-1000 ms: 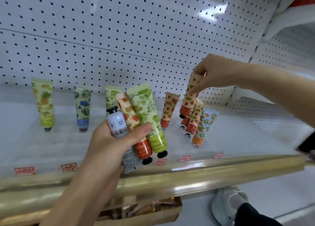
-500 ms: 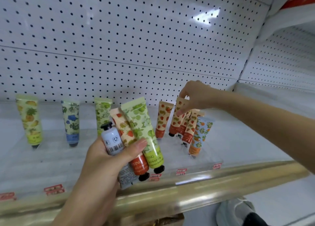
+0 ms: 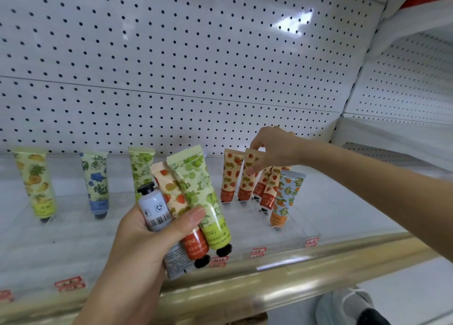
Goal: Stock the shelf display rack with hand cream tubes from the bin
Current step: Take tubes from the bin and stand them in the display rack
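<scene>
My left hand (image 3: 147,238) grips three hand cream tubes in front of the shelf: a grey one with a barcode (image 3: 154,209), a strawberry one (image 3: 176,197) and a green apple one (image 3: 198,192). My right hand (image 3: 272,148) pinches the top of a strawberry tube (image 3: 247,180) that stands cap-down in the clear display rack (image 3: 301,224). Beside it stand another strawberry tube (image 3: 230,175), two more behind, and an orange-print tube (image 3: 284,197). A pineapple tube (image 3: 36,182), a blueberry tube (image 3: 96,182) and a green tube (image 3: 139,167) stand further left.
White pegboard (image 3: 196,67) backs the shelf. A gold rail (image 3: 294,273) runs along the shelf's front edge, with red price tags (image 3: 69,284) behind it. A white shoe (image 3: 348,307) shows on the floor at lower right.
My right hand has lowered the strawberry tube down into the rack next to the other strawberry tube. My left hand still holds its three tubes, a little lower in view.
</scene>
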Demonstrator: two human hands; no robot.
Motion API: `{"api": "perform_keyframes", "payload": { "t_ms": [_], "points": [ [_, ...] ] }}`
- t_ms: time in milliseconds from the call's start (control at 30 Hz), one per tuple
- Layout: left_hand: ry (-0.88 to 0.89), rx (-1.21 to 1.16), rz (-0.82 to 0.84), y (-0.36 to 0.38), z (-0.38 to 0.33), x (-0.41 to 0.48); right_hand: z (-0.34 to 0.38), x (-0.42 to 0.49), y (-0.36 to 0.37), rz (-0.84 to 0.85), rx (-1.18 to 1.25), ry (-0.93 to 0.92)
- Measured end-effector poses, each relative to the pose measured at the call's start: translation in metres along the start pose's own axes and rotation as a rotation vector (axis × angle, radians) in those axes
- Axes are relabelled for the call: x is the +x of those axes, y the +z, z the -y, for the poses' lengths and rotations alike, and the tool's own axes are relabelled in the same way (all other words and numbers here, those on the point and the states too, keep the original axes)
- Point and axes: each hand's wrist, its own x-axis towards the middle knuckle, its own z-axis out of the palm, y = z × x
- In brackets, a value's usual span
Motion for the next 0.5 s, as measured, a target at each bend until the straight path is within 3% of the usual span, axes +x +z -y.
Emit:
{"api": "perform_keyframes", "payload": {
  "t_ms": [500],
  "points": [
    [-0.013, -0.018, -0.031, -0.003, 0.001, -0.002, -0.002, -0.011, -0.016, 0.05, -0.021, -0.048]
  ]
}}
